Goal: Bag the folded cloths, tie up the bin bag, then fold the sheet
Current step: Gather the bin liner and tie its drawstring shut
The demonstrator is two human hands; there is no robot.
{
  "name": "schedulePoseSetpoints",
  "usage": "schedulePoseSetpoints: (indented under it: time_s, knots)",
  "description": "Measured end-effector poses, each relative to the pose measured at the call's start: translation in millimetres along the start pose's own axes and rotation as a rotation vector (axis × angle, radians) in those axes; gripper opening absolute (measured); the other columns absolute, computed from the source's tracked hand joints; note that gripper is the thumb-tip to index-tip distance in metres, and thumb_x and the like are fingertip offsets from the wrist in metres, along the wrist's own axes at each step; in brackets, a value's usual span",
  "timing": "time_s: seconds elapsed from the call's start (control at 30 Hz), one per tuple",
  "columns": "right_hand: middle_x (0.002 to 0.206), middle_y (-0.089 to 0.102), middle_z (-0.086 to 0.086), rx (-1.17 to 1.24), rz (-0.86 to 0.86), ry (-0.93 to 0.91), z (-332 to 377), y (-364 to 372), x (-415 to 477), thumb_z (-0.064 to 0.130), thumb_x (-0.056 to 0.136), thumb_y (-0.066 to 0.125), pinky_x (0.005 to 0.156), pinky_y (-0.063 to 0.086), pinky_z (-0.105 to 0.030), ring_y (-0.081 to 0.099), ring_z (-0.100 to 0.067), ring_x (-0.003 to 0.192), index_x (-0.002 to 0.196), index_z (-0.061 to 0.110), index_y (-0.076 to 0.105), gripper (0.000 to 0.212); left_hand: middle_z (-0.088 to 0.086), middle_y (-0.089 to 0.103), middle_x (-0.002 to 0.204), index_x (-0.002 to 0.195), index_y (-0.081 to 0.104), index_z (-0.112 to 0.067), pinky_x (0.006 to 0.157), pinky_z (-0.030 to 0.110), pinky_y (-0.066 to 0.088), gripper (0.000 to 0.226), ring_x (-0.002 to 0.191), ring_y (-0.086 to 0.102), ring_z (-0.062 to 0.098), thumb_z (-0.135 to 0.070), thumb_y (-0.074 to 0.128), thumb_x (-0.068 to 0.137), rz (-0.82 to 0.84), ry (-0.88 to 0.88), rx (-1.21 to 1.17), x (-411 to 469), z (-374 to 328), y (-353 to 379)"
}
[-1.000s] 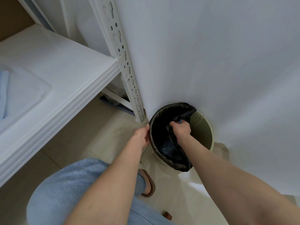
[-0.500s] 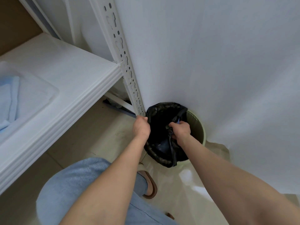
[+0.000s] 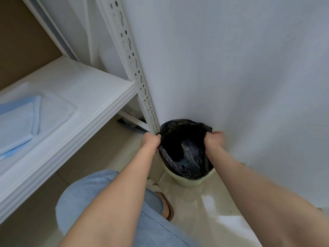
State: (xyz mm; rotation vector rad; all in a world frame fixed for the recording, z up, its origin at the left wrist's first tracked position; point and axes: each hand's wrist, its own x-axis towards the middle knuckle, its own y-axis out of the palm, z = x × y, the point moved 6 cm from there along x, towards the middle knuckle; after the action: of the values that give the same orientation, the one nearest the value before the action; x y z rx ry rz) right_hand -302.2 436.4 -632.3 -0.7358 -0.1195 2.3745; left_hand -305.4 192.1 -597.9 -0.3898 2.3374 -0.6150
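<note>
Since half a second earlier, the right hand (image 3: 214,139) had left the middle of the bag's mouth and gone out to its right edge. The bag (image 3: 178,126) had come up off the rim of the bin (image 3: 187,181), so the mouth stood wider between the two hands. The left hand (image 3: 151,142) stayed at the left edge.

Both hands were clenched on the black plastic, the left hand on the left side of the mouth and the right hand on the right side, held apart with the opening stretched between them. The bag's lower part still sat in the pale green bin, and glossy folds showed inside it.

The bin stood on a shiny pale tiled floor (image 3: 210,207), close against a plain white wall (image 3: 240,77) and just beside the foot of a white slotted post (image 3: 132,68). That post carried a white shelf (image 3: 80,97) running off to the left, with brown board behind it. On the shelf, well apart from the bin, lay folded light blue cloths (image 3: 16,125) under clear plastic; whether that was a bag or a tray I could not tell.

A knee (image 3: 92,202) in light blue denim and a brown sandal (image 3: 167,207) showed near the bin.
</note>
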Motion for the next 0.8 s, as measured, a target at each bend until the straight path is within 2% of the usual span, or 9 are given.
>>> schedulePoseSetpoints:
  time_s: [0.07,0.13,0.2,0.27,0.43,0.5,0.57,0.7,0.8]
  knots:
    - [0.105,0.053,-0.013,0.064,-0.02,0.004,7.9,-6.8,-2.1,0.002,0.089,0.044,0.083,0.048,-0.035,0.053,-0.024,0.089,0.106,0.012,0.044,0.02,0.006,0.047,0.069,0.106,0.059,-0.003,0.034,0.014,0.031,0.017,0.05,0.037,0.016,-0.007,0.055,0.09,-0.013,-0.055,-0.212,-2.5,-2.1,-5.2]
    - [0.105,0.054,-0.014,0.045,0.005,0.001,11.6,-8.0,-4.2,0.0,0.087,0.044,0.081,0.049,-0.037,0.052,-0.024,0.086,0.105,0.014,0.041,0.023,0.008,0.05,0.071,0.105,0.058,-0.005,0.038,0.021,0.038,0.017,0.054,0.045,0.019,-0.004,0.055,0.088,-0.014,-0.044,-0.225,-9.0,-3.9,-8.3]
    - [0.105,0.054,-0.012,-0.066,0.088,0.011,8.6,-5.0,-8.9,0.002,0.085,0.053,0.08,0.049,-0.036,0.055,-0.028,0.09,0.116,0.01,0.044,0.033,0.016,0.062,0.092,0.108,0.056,-0.006,0.066,0.041,0.056,0.024,0.082,0.064,0.031,-0.008,0.061,0.085,-0.006,0.007,-0.111,-14.1,-1.9,-6.4]
    - [0.102,0.056,-0.012,-0.204,0.162,0.009,3.1,-1.5,-11.9,0.003,0.084,0.057,0.086,0.05,-0.037,0.058,-0.031,0.097,0.124,0.002,0.049,0.04,0.016,0.064,0.109,0.117,0.055,-0.009,0.089,0.046,0.054,0.037,0.104,0.063,0.034,-0.012,0.066,0.082,0.027,-0.003,0.002,-11.7,9.0,0.9]
    - [0.095,0.065,-0.008,-0.228,0.056,-0.06,8.2,-16.3,-11.8,0.002,0.085,0.041,0.081,0.052,-0.033,0.06,-0.028,0.083,0.107,0.011,0.066,0.035,0.008,0.058,0.094,0.099,0.06,-0.019,0.076,0.047,0.059,0.025,0.089,0.065,0.034,-0.003,0.045,0.088,-0.163,0.028,-0.055,-13.2,1.4,-19.3]
    - [0.109,0.064,-0.011,-0.279,-0.027,-0.064,12.5,-26.2,-5.5,0.006,0.084,0.04,0.083,0.05,-0.034,0.061,-0.03,0.094,0.106,0.013,0.064,0.034,0.01,0.06,0.098,0.101,0.059,-0.012,0.07,0.044,0.06,0.023,0.077,0.065,0.033,-0.002,0.041,0.09,-0.235,-0.015,-0.088,-10.6,0.3,-31.6]
    - [0.13,0.048,-0.014,-0.489,-0.045,-0.065,17.8,-29.0,-2.1,0.011,0.088,0.042,0.094,0.043,-0.038,0.048,-0.034,0.116,0.119,0.014,0.056,0.034,0.013,0.063,0.111,0.108,0.058,-0.007,0.077,0.04,0.058,0.024,0.084,0.065,0.032,-0.008,0.043,0.09,-0.228,-0.042,0.029,-5.5,0.8,-32.7]
    - [0.137,0.042,-0.013,-0.921,-0.036,-0.429,40.3,-4.1,-7.0,0.018,0.087,0.05,0.104,0.03,-0.039,0.037,-0.031,0.128,0.131,0.017,0.049,0.044,0.011,0.044,0.137,0.132,0.043,-0.013,0.096,0.039,0.043,0.05,0.124,0.045,0.031,-0.032,0.058,0.088,-0.179,0.063,0.411,0.0,-8.7,-18.6]
    - [0.136,0.043,-0.013,-1.077,0.056,-0.623,42.8,28.2,-9.5,0.02,0.088,0.053,0.101,0.033,-0.039,0.037,-0.031,0.127,0.132,0.011,0.049,0.045,0.009,0.043,0.141,0.138,0.04,-0.015,0.101,0.042,0.037,0.067,0.13,0.039,0.029,-0.048,0.062,0.084,-0.161,0.217,0.616,6.0,-24.6,-2.5]
